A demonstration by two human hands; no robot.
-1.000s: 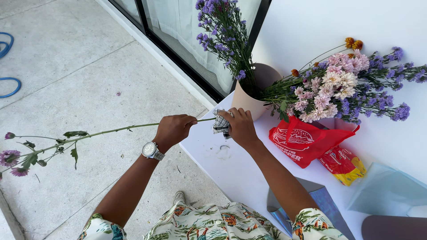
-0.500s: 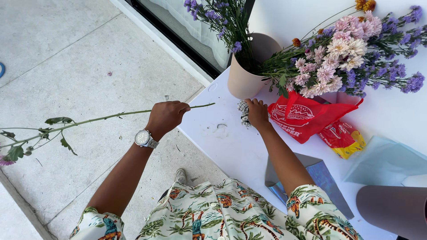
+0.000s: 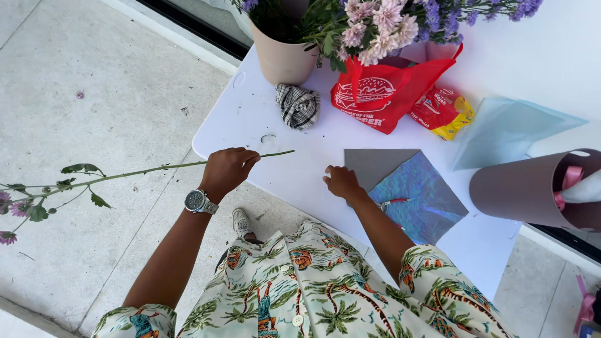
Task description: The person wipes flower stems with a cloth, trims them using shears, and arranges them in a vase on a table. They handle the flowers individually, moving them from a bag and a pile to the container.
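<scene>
A: Holding one cut flower stem (image 3: pixel 144 172) in the left hand (image 3: pixel 226 172), fist clenched round it nr the cut end. Stem runs level, out past the table edge; blooms + leaves hang over the paving, cut tip pokes over the white table (image 3: pixel 263 119).

B: Right hand (image 3: pixel 341 181)?

A: Grasps nothing. Fingers curled loosely, resting on the tabletop just beside the grey sheet (image 3: pixel 375 164) and the iridescent blue wrap (image 3: pixel 416 197).

B: So how far along, judging by the head view?

A: Early, I'd say. Stem looks stripped on the lower part, a few leaves left nr the blooms. Wrap sheets lie flat, no flowers on them yet. Most blooms sit in the beige pot (image 3: pixel 282 59) at the back.

B: Other bits?

A: Checked cloth (image 3: pixel 298 105) balled up just beside the pot, red bag (image 3: pixel 382 94) nr it, pale blue paper (image 3: pixel 507 128) to the right, grey paper cone (image 3: pixel 529 188) w/ pink ribbon inside at the table's right edge. Nothing bundled or tied that I can see.
</scene>
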